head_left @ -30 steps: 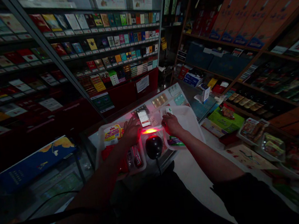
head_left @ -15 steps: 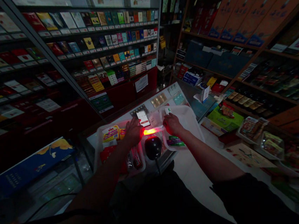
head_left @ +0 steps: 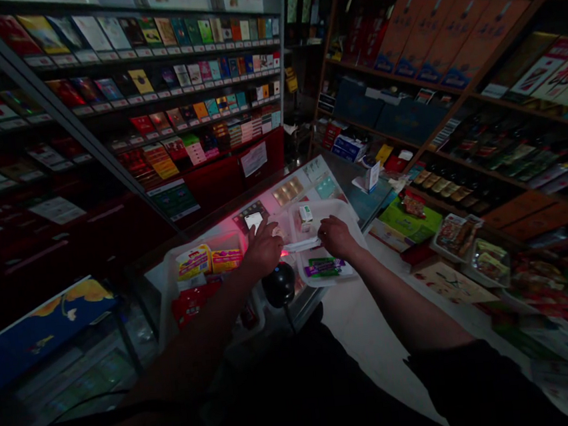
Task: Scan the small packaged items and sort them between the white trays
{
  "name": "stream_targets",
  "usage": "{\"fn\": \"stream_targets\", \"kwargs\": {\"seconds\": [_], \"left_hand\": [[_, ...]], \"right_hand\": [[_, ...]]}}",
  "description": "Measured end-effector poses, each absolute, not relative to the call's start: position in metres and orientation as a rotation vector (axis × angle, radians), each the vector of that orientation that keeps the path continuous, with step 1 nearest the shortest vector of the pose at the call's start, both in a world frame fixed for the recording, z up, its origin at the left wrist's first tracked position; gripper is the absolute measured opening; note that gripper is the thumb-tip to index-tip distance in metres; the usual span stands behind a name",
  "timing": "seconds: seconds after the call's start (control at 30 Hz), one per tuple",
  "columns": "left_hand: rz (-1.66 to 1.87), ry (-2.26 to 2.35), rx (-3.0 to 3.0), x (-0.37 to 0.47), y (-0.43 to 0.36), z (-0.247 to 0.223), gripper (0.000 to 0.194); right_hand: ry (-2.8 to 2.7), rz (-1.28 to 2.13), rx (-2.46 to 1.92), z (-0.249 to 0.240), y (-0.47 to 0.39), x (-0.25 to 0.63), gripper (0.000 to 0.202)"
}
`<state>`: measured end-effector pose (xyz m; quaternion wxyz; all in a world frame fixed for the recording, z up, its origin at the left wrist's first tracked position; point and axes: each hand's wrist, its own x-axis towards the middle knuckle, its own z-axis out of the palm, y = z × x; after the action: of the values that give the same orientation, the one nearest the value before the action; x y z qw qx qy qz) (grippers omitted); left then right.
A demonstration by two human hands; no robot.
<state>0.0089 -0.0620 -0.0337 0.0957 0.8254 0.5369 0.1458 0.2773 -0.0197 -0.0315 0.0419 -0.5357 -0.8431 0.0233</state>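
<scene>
A slim, pale white stick-like packet (head_left: 301, 244) spans the gap between my hands; its exact kind is unclear. My right hand (head_left: 337, 236) pinches its right end. At its left end my left hand (head_left: 264, 248) is closed on it, fingertips beside a lit phone (head_left: 253, 221). Just below stands a black scanner (head_left: 278, 284), with a faint red glow at its top. In the right white tray (head_left: 358, 222) are a small white-and-green box (head_left: 305, 217) and purple-and-green packets (head_left: 323, 267). The left white tray (head_left: 166, 284) holds yellow packs (head_left: 194, 262) and red packets (head_left: 192, 303).
The glass counter (head_left: 305, 177) runs diagonally ahead. Shelves of cigarette packs (head_left: 190, 74) rise behind it. A large blue box (head_left: 44, 330) lies at left. Snack boxes (head_left: 460, 239) and bottle shelves (head_left: 503, 145) stand at right. A cable (head_left: 290, 319) trails from the scanner.
The bright red light on the white packet has faded. My right hand has moved off the small box, which now lies fully visible in the tray. The view has shifted to the right.
</scene>
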Motion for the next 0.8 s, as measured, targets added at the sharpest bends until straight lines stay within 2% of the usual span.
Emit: {"fn": "stream_targets", "kwargs": {"seconds": [0.27, 0.47, 0.8], "left_hand": [[0.295, 1.508, 2.473, 0.049, -0.053, -0.021, 0.028], [0.341, 1.523, 2.429, 0.048, -0.053, -0.022, 0.024], [0.537, 1.602, 2.386, 0.015, -0.106, -0.009, 0.021]], "right_hand": [[-2.515, 0.103, -1.8, -0.031, -0.03, 0.311, 0.027], [-2.411, 0.175, -1.892, -0.039, -0.04, 0.321, 0.022], [-2.296, 0.325, -1.623, -0.046, -0.06, 0.28, 0.017]]}}
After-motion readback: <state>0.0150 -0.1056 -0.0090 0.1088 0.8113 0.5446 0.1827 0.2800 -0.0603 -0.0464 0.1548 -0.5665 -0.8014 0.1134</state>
